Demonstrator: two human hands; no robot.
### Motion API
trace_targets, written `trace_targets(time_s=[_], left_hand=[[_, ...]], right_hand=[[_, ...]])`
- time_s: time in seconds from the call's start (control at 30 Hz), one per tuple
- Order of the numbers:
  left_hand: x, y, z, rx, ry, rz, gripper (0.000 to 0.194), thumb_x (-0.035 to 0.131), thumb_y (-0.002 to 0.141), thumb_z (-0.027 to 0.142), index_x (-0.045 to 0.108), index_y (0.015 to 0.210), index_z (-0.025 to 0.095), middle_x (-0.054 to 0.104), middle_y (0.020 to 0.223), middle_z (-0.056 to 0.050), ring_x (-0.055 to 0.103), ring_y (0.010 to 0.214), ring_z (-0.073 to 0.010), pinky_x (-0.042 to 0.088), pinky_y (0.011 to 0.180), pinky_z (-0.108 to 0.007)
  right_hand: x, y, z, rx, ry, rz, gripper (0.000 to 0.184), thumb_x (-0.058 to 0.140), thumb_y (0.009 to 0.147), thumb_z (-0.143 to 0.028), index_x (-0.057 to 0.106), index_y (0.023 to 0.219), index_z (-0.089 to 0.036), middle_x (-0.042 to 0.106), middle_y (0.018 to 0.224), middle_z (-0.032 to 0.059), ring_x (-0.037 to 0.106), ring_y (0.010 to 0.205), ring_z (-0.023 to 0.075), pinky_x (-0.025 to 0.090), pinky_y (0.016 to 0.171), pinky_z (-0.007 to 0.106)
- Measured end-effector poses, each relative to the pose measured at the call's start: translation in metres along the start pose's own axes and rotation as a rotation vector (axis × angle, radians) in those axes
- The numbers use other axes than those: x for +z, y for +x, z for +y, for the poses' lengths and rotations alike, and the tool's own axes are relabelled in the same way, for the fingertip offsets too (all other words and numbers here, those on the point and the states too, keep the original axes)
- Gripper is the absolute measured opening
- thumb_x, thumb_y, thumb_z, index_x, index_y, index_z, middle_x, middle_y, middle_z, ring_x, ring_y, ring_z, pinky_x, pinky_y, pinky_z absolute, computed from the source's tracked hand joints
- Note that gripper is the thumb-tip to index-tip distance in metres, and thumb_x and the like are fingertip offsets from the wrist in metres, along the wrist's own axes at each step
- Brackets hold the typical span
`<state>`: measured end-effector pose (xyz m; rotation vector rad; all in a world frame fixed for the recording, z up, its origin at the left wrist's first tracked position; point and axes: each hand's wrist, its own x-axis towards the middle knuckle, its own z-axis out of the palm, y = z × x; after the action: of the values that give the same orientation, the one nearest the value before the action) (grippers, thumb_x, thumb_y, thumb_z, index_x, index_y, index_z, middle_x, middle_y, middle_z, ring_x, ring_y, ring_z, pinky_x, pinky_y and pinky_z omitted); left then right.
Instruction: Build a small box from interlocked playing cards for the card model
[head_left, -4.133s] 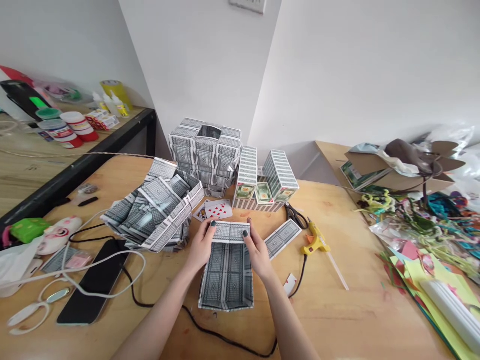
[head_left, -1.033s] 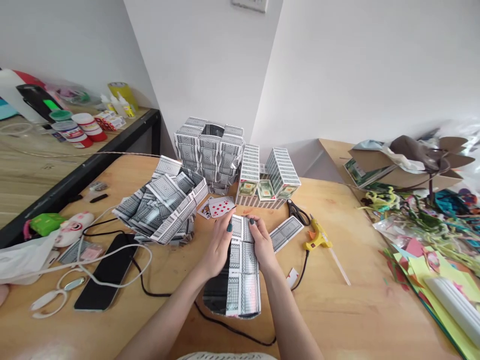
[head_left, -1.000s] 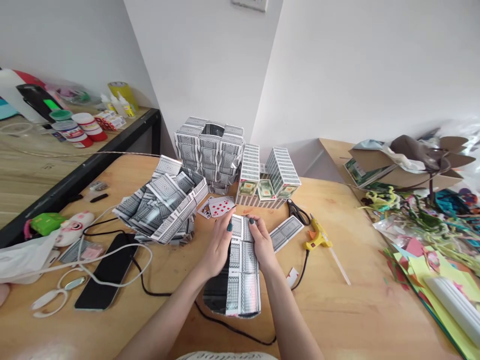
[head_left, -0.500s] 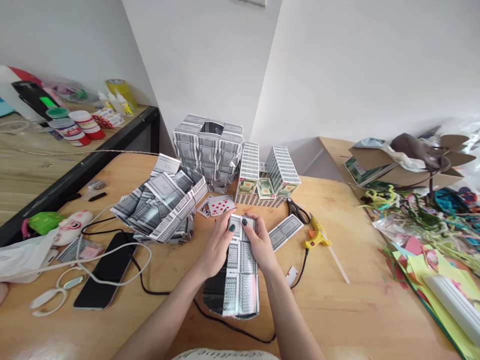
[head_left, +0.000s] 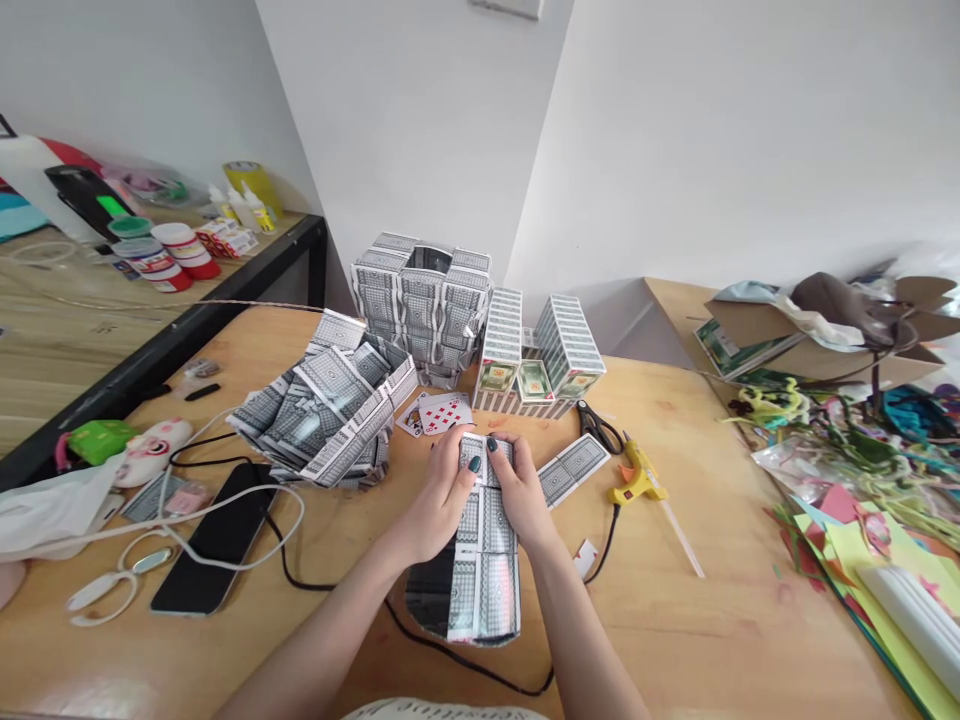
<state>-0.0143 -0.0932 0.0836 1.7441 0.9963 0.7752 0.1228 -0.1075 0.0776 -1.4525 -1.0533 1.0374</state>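
A long black piece covered with patterned playing cards [head_left: 484,575] lies before me, its near end rounded. My left hand [head_left: 442,500] grips its far end from the left, and my right hand [head_left: 517,490] from the right. Both thumbs press on the card face near the top; the other fingers curl round the edges, partly hidden. Right of my right hand lies a strip of joined playing cards [head_left: 574,468]. Beyond my hands are face-up playing cards [head_left: 444,412].
A yellow glue gun [head_left: 637,475] and black scissors [head_left: 600,428] lie to the right. Card boxes [head_left: 499,340] and a card-covered structure [head_left: 420,300] stand behind. A card-filled container [head_left: 330,400], a phone [head_left: 214,545] and a white cable [head_left: 296,530] are at left.
My left thumb has slid slightly to the right on the card face. Both hands keep their grip, and the whole view has shifted a little.
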Motion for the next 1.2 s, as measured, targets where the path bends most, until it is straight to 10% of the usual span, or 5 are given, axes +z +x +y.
trace_targets(time_s=[0.4, 0.8, 1.2], left_hand=[[0.0, 0.005, -0.006, -0.077, -0.005, -0.029, 0.048, 0.029, 0.09, 0.031, 0.016, 0.135, 0.018, 0.024, 0.142, -0.011, 0.021, 0.133, -0.0205, 0.019, 0.109, -0.041], [-0.043, 0.009, -0.017, -0.047, -0.316, -0.237, 0.058, 0.05, 0.083, 0.033, 0.027, 0.137, 0.024, 0.023, 0.146, -0.003, 0.023, 0.133, -0.0215, 0.024, 0.109, -0.037], [-0.043, 0.018, -0.034, 0.079, -0.211, -0.108, 0.053, 0.064, 0.073, 0.033, 0.05, 0.122, 0.02, 0.047, 0.131, -0.008, 0.045, 0.12, -0.0248, 0.036, 0.102, -0.044]], right_hand=[[0.0, 0.005, 0.003, -0.137, -0.274, 0.04, 0.024, 0.043, 0.085, -0.037, 0.048, 0.102, -0.02, 0.055, 0.1, 0.0078, 0.052, 0.096, 0.022, 0.041, 0.088, 0.041], [-0.044, 0.018, -0.013, -0.338, -0.38, -0.413, 0.05, 0.065, 0.072, -0.036, 0.052, 0.119, -0.025, 0.054, 0.12, 0.0074, 0.05, 0.112, 0.0233, 0.044, 0.092, 0.038], [-0.049, 0.018, -0.013, -0.442, -0.448, -0.356, 0.051, 0.068, 0.069, -0.038, 0.057, 0.117, -0.023, 0.059, 0.117, 0.008, 0.054, 0.11, 0.0259, 0.04, 0.096, 0.042]])
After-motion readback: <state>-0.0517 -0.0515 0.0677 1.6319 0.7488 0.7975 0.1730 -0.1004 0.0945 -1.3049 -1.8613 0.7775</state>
